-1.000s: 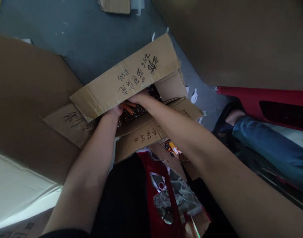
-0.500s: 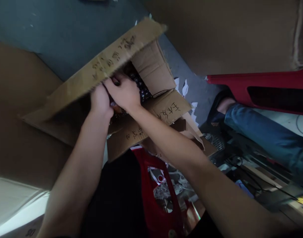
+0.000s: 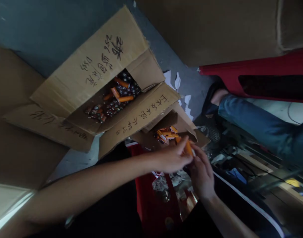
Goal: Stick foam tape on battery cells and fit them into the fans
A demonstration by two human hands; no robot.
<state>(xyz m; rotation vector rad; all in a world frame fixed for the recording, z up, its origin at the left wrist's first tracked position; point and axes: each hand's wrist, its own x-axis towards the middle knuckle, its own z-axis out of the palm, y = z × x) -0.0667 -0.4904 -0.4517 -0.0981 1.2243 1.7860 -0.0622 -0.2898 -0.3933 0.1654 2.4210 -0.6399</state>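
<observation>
My left hand (image 3: 170, 159) and my right hand (image 3: 203, 170) meet at the right of the cartons, both closed around orange stick-like pieces (image 3: 188, 148). Their exact kind and number cannot be made out. Just beyond my fingers is a smaller open cardboard box (image 3: 155, 125) with a pile of similar orange pieces (image 3: 167, 135) in it. To the left, a larger open carton (image 3: 92, 71) with handwriting on its flaps holds several loose orange pieces (image 3: 121, 98) on top of many small dark, shiny items (image 3: 128, 84).
A red plastic stool (image 3: 151, 201) stands below my hands. Another person's jeans-clad leg (image 3: 255, 115) is at the right, near a second red stool (image 3: 240, 72). Large cartons (image 3: 216, 29) rise at top right and left. Torn paper scraps (image 3: 177, 80) lie on the floor.
Both hands have come out of the large carton and moved right to the smaller box, with orange pieces now in them. The large carton's contents are now visible.
</observation>
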